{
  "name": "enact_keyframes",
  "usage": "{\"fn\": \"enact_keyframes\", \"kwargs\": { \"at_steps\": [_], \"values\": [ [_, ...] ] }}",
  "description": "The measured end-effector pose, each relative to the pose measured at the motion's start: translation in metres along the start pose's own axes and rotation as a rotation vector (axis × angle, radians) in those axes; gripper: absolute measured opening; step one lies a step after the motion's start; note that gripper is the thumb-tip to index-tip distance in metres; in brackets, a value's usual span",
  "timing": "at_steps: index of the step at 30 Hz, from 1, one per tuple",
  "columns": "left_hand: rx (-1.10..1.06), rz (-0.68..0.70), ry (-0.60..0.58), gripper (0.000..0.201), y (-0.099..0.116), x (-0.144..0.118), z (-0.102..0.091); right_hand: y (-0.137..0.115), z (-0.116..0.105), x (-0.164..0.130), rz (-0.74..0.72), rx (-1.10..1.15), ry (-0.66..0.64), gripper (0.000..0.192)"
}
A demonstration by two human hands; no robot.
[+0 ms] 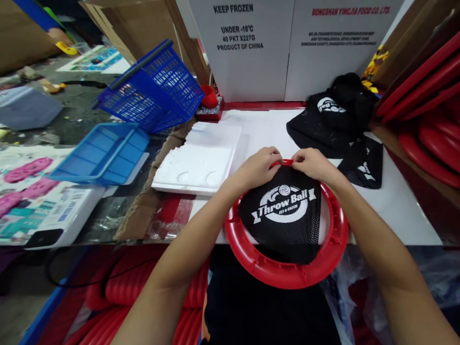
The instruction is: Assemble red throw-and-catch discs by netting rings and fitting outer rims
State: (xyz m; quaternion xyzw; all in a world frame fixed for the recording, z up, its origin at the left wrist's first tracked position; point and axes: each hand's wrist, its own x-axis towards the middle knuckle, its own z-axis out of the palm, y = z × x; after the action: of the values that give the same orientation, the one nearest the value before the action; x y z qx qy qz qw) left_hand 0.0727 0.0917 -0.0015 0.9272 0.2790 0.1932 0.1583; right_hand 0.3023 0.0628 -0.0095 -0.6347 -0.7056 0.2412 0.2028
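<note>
A red plastic ring (287,273) lies at the near edge of the white table (395,211). Over it is spread a black mesh net (283,215) printed with "Throw Ball". My left hand (258,167) and my right hand (312,164) meet at the ring's far rim, where both pinch the net's top edge against the ring. The fingertips are curled over the rim, almost touching each other.
More black nets (334,120) are piled at the table's back right. A white foam tray (201,160) lies to the left, blue baskets (154,91) beyond it. Red rings are stacked at the right (431,110) and below the table (154,287). White cartons (287,43) stand behind.
</note>
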Motion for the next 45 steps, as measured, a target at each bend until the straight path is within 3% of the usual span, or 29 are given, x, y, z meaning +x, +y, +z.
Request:
{"fn": "enact_keyframes", "kwargs": {
  "at_steps": [3,6,9,11,13,16,18,21,26,32,39,45],
  "values": [
    [0.161,0.056,-0.042,0.023,0.010,-0.008,-0.013,0.019,-0.031,-0.018,0.082,-0.167,-0.040,0.014],
    [0.237,0.045,-0.122,0.021,0.026,-0.014,-0.017,0.040,-0.070,-0.046,0.132,-0.175,-0.283,0.017],
    [0.241,0.061,-0.249,0.026,0.043,-0.017,-0.008,0.043,-0.089,-0.065,-0.011,-0.076,-0.314,0.029],
    [0.253,0.084,-0.293,0.023,0.049,-0.017,0.000,0.035,-0.079,-0.066,-0.203,-0.042,-0.241,0.032],
    [0.263,0.110,-0.282,0.020,0.047,-0.016,0.007,0.026,-0.057,-0.061,-0.335,-0.049,-0.243,0.034],
    [0.316,0.166,-0.230,0.018,0.033,-0.009,0.009,0.017,-0.021,-0.051,-0.389,-0.101,-0.252,0.043],
    [0.406,0.180,-0.173,0.022,0.024,-0.005,0.006,0.016,-0.010,-0.049,-0.385,-0.151,-0.200,0.047],
    [0.481,0.165,-0.121,0.028,0.018,-0.005,-0.001,0.018,-0.012,-0.056,-0.307,-0.190,-0.148,0.046],
    [0.436,0.069,-0.148,0.028,0.028,-0.011,-0.003,0.024,-0.027,-0.071,-0.175,-0.241,-0.129,0.036],
    [0.267,0.013,-0.217,0.019,0.026,-0.009,0.009,0.020,-0.014,-0.056,-0.321,-0.267,-0.081,0.028],
    [0.039,-0.088,-0.215,0.032,0.019,-0.001,0.008,0.027,-0.009,-0.044,-0.286,-0.082,-0.073,0.011],
    [0.004,-0.083,-0.249,0.014,0.017,-0.002,0.006,0.030,-0.023,-0.050,-0.271,-0.090,-0.143,0.030]
  ]
}}
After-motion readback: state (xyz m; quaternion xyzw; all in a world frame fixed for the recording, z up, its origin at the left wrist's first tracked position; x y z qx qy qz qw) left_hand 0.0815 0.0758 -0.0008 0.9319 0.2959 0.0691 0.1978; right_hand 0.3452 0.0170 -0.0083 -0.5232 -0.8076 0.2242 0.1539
